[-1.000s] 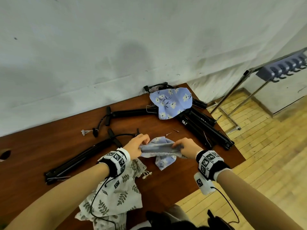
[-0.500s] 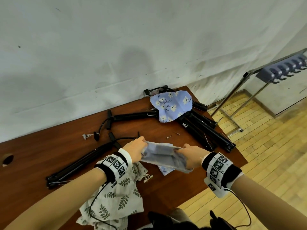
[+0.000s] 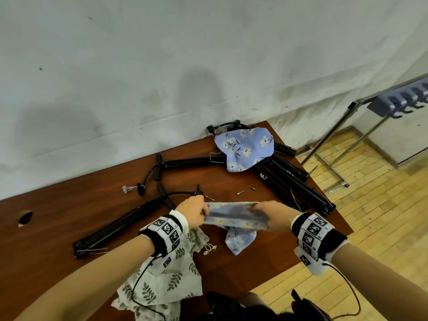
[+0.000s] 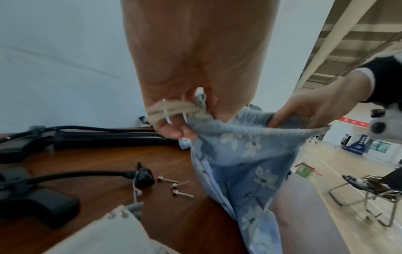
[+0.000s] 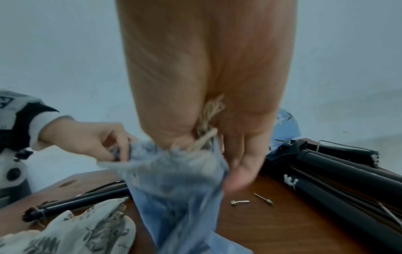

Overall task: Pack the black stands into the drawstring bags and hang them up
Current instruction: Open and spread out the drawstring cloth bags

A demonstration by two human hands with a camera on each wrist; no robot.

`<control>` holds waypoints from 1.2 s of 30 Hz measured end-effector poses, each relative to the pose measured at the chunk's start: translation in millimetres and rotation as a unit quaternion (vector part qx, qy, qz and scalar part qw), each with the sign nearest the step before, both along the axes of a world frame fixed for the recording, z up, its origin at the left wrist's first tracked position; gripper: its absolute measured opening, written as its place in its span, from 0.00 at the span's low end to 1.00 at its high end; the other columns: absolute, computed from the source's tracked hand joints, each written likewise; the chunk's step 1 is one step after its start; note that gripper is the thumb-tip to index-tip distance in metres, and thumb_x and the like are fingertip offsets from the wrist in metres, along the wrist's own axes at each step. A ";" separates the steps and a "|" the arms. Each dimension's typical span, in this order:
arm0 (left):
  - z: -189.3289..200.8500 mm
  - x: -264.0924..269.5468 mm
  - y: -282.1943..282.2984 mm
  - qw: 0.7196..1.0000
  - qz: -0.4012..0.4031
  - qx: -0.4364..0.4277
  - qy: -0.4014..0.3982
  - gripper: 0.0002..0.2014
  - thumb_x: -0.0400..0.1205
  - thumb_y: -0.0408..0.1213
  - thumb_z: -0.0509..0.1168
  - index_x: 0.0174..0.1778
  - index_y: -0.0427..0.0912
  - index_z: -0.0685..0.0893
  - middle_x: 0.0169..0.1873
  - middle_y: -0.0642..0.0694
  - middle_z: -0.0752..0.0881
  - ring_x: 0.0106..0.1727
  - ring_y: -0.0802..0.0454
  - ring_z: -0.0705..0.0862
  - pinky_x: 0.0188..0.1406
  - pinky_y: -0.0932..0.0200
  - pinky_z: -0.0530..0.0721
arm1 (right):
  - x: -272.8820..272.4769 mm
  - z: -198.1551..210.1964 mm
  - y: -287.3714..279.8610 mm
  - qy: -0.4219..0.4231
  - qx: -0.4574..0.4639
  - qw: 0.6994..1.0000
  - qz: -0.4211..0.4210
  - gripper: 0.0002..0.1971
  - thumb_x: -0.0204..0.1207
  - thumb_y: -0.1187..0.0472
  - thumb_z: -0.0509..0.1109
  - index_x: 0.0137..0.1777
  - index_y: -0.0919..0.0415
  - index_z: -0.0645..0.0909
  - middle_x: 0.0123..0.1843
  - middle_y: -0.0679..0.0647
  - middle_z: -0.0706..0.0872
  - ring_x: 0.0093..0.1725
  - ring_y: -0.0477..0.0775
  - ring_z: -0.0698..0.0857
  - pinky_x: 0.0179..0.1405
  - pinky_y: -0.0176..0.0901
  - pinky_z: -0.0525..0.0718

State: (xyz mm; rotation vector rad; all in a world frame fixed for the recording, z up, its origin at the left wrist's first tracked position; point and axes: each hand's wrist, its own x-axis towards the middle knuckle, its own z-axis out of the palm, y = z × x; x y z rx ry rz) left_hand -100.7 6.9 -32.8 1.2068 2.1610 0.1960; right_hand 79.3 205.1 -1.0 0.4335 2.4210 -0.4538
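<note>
A blue floral drawstring bag [image 3: 234, 216] is stretched between both hands above the wooden table [image 3: 69, 218]. My left hand [image 3: 194, 212] pinches its left rim and cord [image 4: 174, 110]; my right hand [image 3: 271, 215] grips the right rim [image 5: 195, 154]. The bag's body [image 4: 245, 171] hangs down to the tabletop. Folded black stands lie on the table: one at the left [image 3: 120, 225], one at the back [image 3: 192, 162], a bundle at the right [image 3: 294, 186]. A second blue floral bag [image 3: 245, 149] lies over the back stands.
A white leaf-print bag [image 3: 166, 274] lies at the table's near edge under my left forearm. Small metal pins [image 3: 243, 191] lie in the middle of the table. A metal rack with grey hooks [image 3: 398, 103] stands at the right over the wooden floor.
Both hands have pulled apart, stretching the bag's mouth wider and flatter between them. The bag has lifted slightly from the table.
</note>
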 end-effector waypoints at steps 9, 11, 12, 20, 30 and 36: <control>41.9 -14.2 35.7 0.994 0.107 0.035 0.010 0.24 0.77 0.45 0.68 0.21 0.42 0.63 0.18 0.48 0.67 0.19 0.48 0.67 0.21 0.59 0.64 | -34.7 31.7 -10.9 0.075 0.010 0.993 -0.092 0.14 0.75 0.67 0.59 0.43 0.58 0.87 0.45 0.56 0.84 0.37 0.55 0.79 0.36 0.51 0.80; 63.6 -17.4 40.8 0.996 0.051 -0.004 0.071 0.23 0.75 0.46 0.72 0.23 0.42 0.67 0.24 0.47 0.72 0.25 0.44 0.78 0.24 0.57 0.70 | -42.7 42.4 -5.2 0.153 0.013 0.974 -0.169 0.18 0.76 0.59 0.62 0.23 0.58 0.70 0.23 0.53 0.73 0.23 0.53 0.69 0.24 0.49 0.71; 75.1 -19.7 41.7 0.995 0.008 -0.022 0.100 0.21 0.75 0.42 0.72 0.25 0.42 0.66 0.27 0.45 0.73 0.28 0.43 0.78 0.26 0.55 0.72 | -45.4 49.2 -1.0 0.186 0.023 0.968 -0.170 0.20 0.76 0.55 0.64 0.22 0.59 0.69 0.21 0.52 0.72 0.21 0.52 0.69 0.22 0.46 0.71; 149.6 -14.5 25.9 0.958 -0.212 -0.134 0.138 0.14 0.73 0.44 0.72 0.39 0.39 0.77 0.33 0.45 0.81 0.34 0.46 0.78 0.23 0.59 0.70 | -24.7 94.0 0.3 -0.020 0.065 0.995 0.078 0.34 0.75 0.64 0.67 0.79 0.55 0.58 0.51 0.60 0.86 0.45 0.60 0.86 0.33 0.46 0.83; 37.3 12.7 13.8 0.950 -0.231 -0.211 -0.004 0.21 0.78 0.50 0.65 0.54 0.33 0.82 0.39 0.40 0.81 0.38 0.42 0.78 0.33 0.52 0.78 | -32.5 8.7 4.6 -0.287 -0.090 0.941 0.153 0.29 0.79 0.57 0.68 0.79 0.41 0.65 0.75 0.54 0.74 0.64 0.56 0.80 0.61 0.47 0.81; 4.5 9.3 11.7 0.964 -0.180 -0.195 0.014 0.18 0.75 0.45 0.70 0.52 0.34 0.83 0.45 0.38 0.85 0.41 0.44 0.80 0.38 0.50 0.79 | -50.3 -36.2 38.5 -0.122 -0.193 0.971 -0.076 0.16 0.73 0.71 0.61 0.39 0.53 0.87 0.58 0.55 0.81 0.57 0.56 0.77 0.61 0.50 0.79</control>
